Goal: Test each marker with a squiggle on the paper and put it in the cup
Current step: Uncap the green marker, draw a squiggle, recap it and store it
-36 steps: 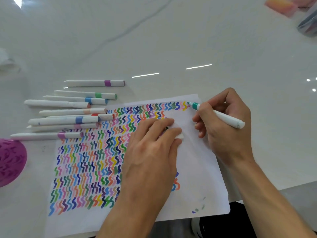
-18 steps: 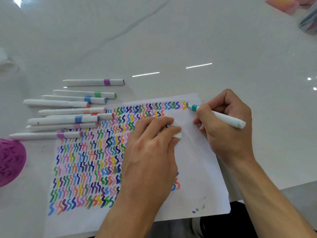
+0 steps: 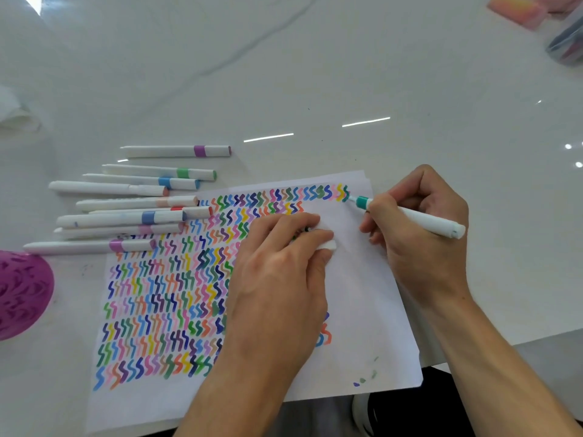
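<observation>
Pinching a light, stiff marker (image 3: 410, 214) low on its smooth barrel, the right hand (image 3: 419, 228) has its fingers closed around it, tip on the paper (image 3: 372, 294); the left hand (image 3: 280, 279) curls on a white cap (image 3: 328, 245).

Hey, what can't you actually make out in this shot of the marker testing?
- Head view: the white cap under the left hand; fingers cover most of it.
- Squiggles on the paper beneath that hand.
- Purple cup, cut off by the left edge.
- Blurred containers, top right corner.
</observation>
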`<act>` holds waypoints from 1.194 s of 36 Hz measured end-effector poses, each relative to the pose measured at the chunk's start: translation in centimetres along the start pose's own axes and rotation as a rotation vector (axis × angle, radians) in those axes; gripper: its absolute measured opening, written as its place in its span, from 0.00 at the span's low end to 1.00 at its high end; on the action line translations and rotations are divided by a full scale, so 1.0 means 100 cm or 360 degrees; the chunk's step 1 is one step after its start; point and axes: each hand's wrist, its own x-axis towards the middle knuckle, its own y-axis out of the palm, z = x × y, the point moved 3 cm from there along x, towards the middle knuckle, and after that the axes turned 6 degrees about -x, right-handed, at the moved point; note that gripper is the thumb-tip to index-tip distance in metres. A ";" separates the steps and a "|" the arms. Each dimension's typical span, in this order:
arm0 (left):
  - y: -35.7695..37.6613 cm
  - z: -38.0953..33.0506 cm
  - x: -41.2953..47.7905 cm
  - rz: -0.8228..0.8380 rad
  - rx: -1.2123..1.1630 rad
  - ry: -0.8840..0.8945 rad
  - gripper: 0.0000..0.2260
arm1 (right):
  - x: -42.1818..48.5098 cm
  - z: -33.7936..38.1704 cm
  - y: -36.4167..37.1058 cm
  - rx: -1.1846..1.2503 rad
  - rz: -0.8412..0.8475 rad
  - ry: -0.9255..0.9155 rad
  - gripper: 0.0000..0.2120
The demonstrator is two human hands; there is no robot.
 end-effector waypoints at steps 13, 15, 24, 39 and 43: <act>-0.012 -0.003 -0.003 -0.0038 -0.0165 -0.0072 0.09 | -0.010 0.020 -0.013 0.0170 -0.0159 -0.0122 0.04; -0.014 -0.004 -0.004 -0.0076 -0.0198 -0.0072 0.09 | -0.013 0.026 -0.014 0.0135 -0.0100 -0.0124 0.05; -0.030 -0.003 -0.010 -0.0197 -0.0359 -0.0180 0.09 | -0.032 0.047 -0.008 0.0312 0.0119 -0.0010 0.05; -0.049 0.013 -0.030 -0.0173 -0.1041 -0.0503 0.07 | -0.057 0.075 0.004 0.0401 0.0294 -0.0107 0.05; -0.054 0.016 -0.032 -0.0162 -0.1077 -0.0495 0.08 | -0.059 0.081 0.010 0.0374 0.0333 -0.0107 0.05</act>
